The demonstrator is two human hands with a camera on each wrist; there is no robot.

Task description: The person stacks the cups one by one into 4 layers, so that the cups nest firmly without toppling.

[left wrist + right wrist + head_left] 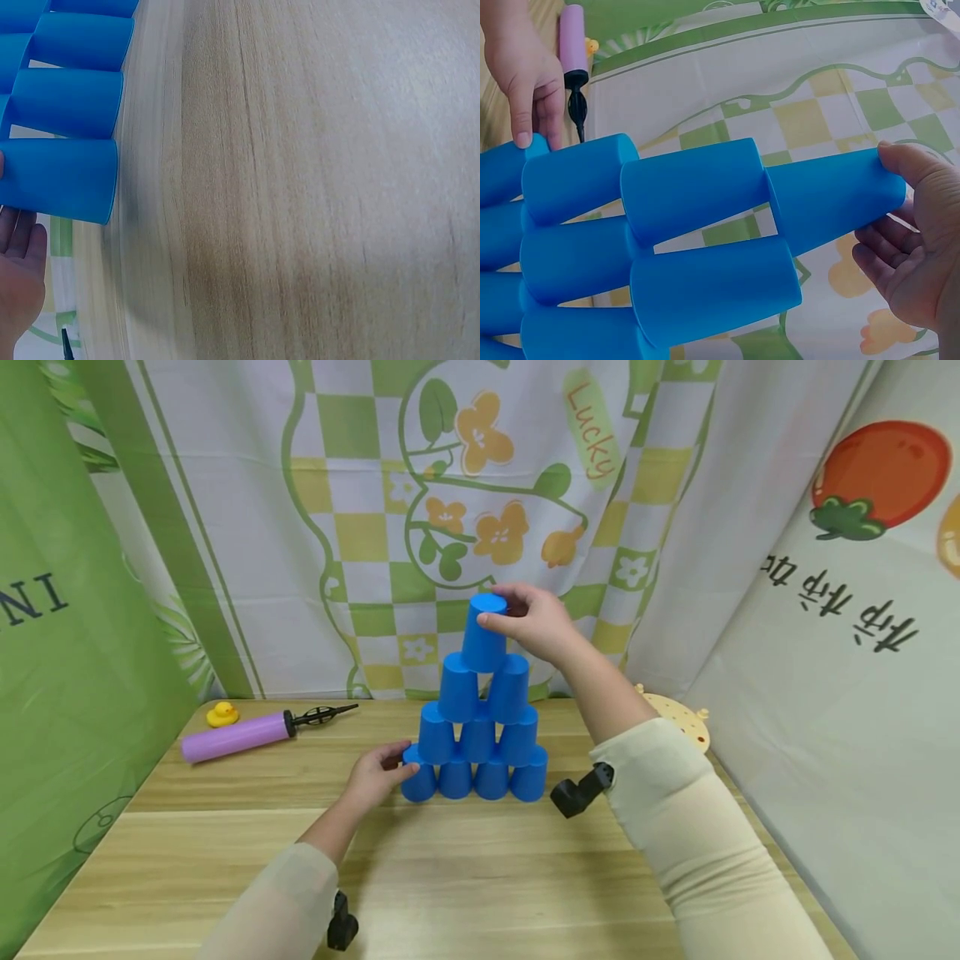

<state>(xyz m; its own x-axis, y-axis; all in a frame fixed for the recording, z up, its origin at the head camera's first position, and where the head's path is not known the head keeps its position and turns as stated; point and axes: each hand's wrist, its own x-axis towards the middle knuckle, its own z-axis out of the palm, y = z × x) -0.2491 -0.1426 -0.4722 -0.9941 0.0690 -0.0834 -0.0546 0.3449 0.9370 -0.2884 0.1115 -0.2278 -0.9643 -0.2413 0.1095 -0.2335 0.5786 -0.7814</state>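
Blue plastic cups stand upside down in a four-tier pyramid on the wooden table (pixel 465 868). At its peak, my right hand (pixel 542 622) grips the top cup (pixel 484 639), thumb on the near side and fingers behind. This top cup (pixel 829 196) rests across two cups below in the right wrist view. Low on the left, my left hand (pixel 372 779) holds the bottom-row end cup (pixel 418 783) between thumb and fingers. Part of that cup (pixel 60 180) and the left fingers (pixel 19 238) show in the left wrist view; most of the thumb is out of frame there.
A purple hand pump (pixel 240 737) with a black nozzle lies at the back left, beside a yellow rubber duck (pixel 222 715). Behind the right forearm sits a pale yellow perforated object (pixel 678 717), partly hidden. A patterned curtain (pixel 360 535) hangs behind the table.
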